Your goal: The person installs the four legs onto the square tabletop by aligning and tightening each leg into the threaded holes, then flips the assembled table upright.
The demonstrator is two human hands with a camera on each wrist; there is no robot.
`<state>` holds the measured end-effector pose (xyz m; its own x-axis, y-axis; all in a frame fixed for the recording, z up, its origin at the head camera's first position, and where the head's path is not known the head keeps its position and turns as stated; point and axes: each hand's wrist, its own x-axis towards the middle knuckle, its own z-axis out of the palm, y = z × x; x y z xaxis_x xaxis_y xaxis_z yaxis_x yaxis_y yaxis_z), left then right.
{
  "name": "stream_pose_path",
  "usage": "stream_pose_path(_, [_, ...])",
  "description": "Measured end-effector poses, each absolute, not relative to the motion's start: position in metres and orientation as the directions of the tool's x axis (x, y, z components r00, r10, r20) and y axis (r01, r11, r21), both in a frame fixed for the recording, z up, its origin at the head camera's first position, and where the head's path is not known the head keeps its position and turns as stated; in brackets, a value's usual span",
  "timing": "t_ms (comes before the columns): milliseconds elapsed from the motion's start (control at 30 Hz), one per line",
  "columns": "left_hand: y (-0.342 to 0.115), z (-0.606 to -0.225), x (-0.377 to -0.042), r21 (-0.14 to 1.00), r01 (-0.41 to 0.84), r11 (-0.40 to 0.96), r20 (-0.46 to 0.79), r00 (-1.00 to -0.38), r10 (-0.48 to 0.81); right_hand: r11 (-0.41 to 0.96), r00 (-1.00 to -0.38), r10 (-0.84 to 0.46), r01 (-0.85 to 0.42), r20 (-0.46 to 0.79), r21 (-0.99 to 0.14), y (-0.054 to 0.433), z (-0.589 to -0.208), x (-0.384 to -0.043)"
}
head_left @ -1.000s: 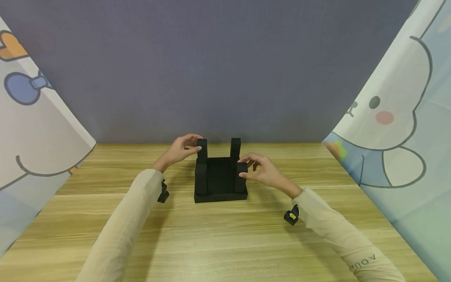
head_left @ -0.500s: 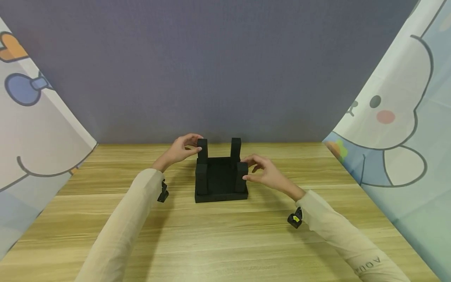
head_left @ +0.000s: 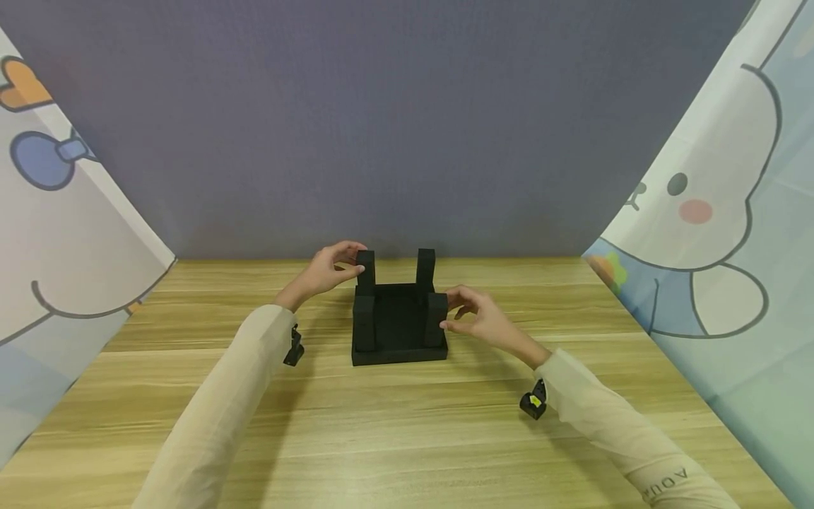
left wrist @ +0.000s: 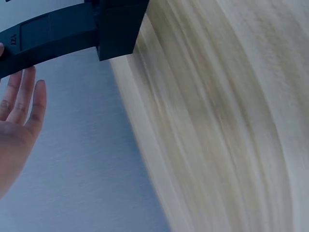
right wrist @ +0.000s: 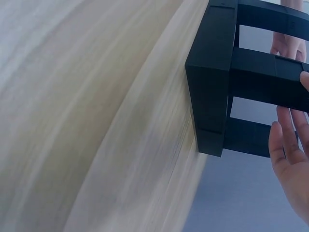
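A black square base (head_left: pixel 399 355) lies on the wooden table, with an upright black post rising from each corner. My left hand (head_left: pixel 327 268) pinches the back left post (head_left: pixel 365 272) near its top, thumb in front and fingers behind. In the left wrist view its fingers (left wrist: pixel 23 99) show behind the post. My right hand (head_left: pixel 477 314) is at the front right post (head_left: pixel 435 322), thumb on the near side and fingers behind it. The right wrist view shows that thumb (right wrist: pixel 304 79) on the post's face. The front left post (head_left: pixel 364 324) and back right post (head_left: pixel 425 272) stand untouched.
A wooden table (head_left: pixel 381 431) spreads around the base. Behind it rises a grey partition (head_left: pixel 381 127). Printed cartoon curtains (head_left: pixel 712 205) hang at both sides. A small black camera (head_left: pixel 533 401) sits at the right wrist, another camera (head_left: pixel 294 348) at the left.
My right hand has shifted slightly right and lower along the front right post, away from its top. The left hand and the black base have stayed practically still.
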<state>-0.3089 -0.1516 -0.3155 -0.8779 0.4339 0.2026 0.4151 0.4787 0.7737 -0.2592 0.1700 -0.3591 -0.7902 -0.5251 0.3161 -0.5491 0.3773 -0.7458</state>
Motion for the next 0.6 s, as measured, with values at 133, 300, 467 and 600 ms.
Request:
stream_pose_path(133, [-0.156,-0.327,-0.321,0.740,0.439,0.509,0.217,-0.873,0.436,0.381,-0.800,-0.520,-0.530,0.298,-0.757,0.169,-0.358,-0.259])
stream_pose_path(300, [-0.158,-0.328,-0.325,0.720,0.453,0.526,0.215,-0.866,0.451,0.367,-0.788,-0.532,-0.543,0.309,-0.755,0.165,-0.347,-0.251])
stream_pose_path(467, [-0.159,-0.323,-0.321,0.704,0.461,0.540,0.212,-0.862,0.460,0.369,-0.784,-0.541,-0.545,0.303,-0.753,0.161,-0.333,-0.240])
stream_pose_path(600, [-0.160,-0.321,-0.319,0.682,0.476,0.555,0.221,-0.858,0.464,0.366,-0.783,-0.542,-0.546,0.304,-0.754,0.162,-0.333,-0.240])
